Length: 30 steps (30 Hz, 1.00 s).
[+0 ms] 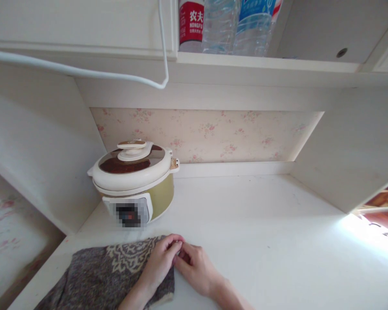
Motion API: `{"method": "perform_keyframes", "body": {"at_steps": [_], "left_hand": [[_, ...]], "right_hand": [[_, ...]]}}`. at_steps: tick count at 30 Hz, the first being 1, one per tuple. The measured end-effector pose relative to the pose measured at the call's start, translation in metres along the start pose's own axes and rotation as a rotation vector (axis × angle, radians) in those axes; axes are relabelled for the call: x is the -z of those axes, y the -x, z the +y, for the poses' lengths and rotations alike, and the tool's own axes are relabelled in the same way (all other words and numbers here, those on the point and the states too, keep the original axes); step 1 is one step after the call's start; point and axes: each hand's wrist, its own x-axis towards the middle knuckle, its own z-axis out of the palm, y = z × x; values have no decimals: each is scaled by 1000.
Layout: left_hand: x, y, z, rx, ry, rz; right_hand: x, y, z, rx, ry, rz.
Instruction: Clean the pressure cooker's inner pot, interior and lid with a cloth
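At the gray knit [87, 275], left grip [163, 258] and right grip [197, 269] fingertip to fingertip; anything pinched unclear

At the bottom centre of the frame, the left hand [161, 258] is held over a grey patterned cloth [93, 275], its fingertips met by the right hand [197, 268] near the cloth's upper right corner; any grip is hidden. Behind, at left, a cooker [162, 197] is supported by the white tabletop [261, 232]. Bottles [220, 26] are seen at the top.
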Motion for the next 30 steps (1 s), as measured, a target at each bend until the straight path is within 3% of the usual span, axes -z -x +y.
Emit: {"method": "perform_keyframes", "body": {"at_steps": [30], "left_hand": [[-1,2,1,8,9,0]], "right_hand": [[-1,1,1,22,40,11]]}}
